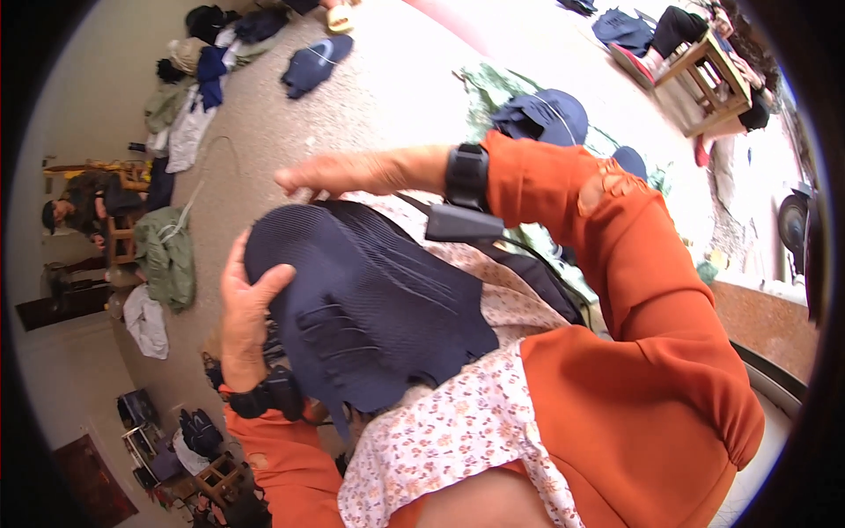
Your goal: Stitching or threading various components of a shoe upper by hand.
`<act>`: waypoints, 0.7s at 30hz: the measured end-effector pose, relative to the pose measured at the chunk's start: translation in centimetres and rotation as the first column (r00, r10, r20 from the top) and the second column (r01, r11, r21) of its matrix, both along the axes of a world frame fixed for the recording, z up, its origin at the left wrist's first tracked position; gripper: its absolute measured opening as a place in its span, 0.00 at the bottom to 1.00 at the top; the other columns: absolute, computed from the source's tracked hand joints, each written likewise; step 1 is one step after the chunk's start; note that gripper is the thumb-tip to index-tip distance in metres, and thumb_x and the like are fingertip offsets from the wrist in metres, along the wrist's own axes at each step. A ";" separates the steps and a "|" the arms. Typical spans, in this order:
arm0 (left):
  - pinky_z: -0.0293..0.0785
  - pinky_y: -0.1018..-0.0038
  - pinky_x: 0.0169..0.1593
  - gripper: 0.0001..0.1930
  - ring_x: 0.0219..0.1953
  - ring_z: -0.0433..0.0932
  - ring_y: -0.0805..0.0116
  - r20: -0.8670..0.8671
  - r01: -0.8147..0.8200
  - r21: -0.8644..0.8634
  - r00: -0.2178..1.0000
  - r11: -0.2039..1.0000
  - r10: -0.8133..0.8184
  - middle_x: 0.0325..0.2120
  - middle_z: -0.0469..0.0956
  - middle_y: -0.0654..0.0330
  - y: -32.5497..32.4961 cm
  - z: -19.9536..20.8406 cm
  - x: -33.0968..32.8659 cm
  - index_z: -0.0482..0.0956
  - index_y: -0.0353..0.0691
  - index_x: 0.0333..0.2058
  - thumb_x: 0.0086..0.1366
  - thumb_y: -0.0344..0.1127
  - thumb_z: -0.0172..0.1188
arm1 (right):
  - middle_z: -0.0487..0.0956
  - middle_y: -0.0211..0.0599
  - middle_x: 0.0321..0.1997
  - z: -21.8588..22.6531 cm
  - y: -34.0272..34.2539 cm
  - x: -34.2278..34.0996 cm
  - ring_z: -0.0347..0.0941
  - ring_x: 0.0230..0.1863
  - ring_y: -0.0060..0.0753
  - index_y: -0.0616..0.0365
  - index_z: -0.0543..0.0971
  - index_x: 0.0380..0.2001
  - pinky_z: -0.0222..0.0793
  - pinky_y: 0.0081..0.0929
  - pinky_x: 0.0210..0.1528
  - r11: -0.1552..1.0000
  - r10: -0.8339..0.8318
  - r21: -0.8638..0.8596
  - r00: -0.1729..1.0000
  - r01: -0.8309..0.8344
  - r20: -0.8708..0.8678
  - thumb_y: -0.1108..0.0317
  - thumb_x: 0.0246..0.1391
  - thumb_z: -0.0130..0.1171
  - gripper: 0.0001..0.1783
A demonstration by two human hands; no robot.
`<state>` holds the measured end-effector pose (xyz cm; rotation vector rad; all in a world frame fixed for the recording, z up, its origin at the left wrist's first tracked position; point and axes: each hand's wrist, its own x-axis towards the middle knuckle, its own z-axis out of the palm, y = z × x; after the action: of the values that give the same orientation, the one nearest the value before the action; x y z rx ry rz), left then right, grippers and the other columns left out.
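Note:
A navy blue cap of ribbed cloth lies over my lap, its rounded brim-like end toward the upper left and its pleated, loose-edged cloth spreading toward me. My left hand grips that rounded end at its left edge, the thumb on top and the other fingers mostly hidden beneath. Just above the cap's far edge, my right hand is stretched out to the left with its fingers extended, holding nothing that I can see. Under the cap is a white flowered cloth worn over my orange clothes.
Tied bundles of navy caps lie on the floor, one far ahead and one to the right on green sheeting. A green sack and piled clothes stand left. At the far right, a person sits by a wooden stool.

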<state>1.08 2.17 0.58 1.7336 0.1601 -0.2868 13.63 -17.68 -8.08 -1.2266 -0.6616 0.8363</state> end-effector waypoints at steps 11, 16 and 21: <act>0.71 0.68 0.58 0.48 0.55 0.73 0.61 -0.019 0.020 -0.330 0.999 0.944 -0.027 0.53 0.70 0.48 1.0 -3.3 1.6 0.53 0.30 0.64 0.54 0.52 0.68 | 0.67 0.52 0.63 -0.8 -8.4 1.5 0.66 0.62 0.45 0.65 0.65 0.61 0.62 0.38 0.64 0.981 -0.194 0.003 0.969 0.196 0.151 0.36 0.63 0.36 0.42; 0.71 0.70 0.58 0.44 0.53 0.74 0.62 0.007 0.065 -0.209 0.998 0.976 -0.065 0.49 0.74 0.49 0.7 -2.2 1.1 0.58 0.30 0.62 0.53 0.43 0.70 | 0.78 0.42 0.36 -11.6 -19.6 -3.4 0.75 0.37 0.29 0.63 0.79 0.40 0.74 0.29 0.38 0.777 -0.375 -0.460 0.903 0.429 0.207 0.46 0.59 0.55 0.27; 0.71 0.71 0.57 0.39 0.51 0.75 0.63 0.034 0.048 -0.096 0.998 0.994 -0.045 0.50 0.74 0.50 -1.1 -1.5 1.5 0.60 0.29 0.61 0.54 0.34 0.68 | 0.76 0.36 0.16 -27.6 -30.4 -15.7 0.72 0.15 0.26 0.63 0.80 0.32 0.67 0.26 0.14 0.408 -0.601 -0.809 0.792 0.424 0.113 0.68 0.47 0.57 0.10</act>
<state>2.59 1.05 -0.92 1.6462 0.0820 -0.2962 -2.02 -48.05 -35.64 -2.0077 0.3860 0.7016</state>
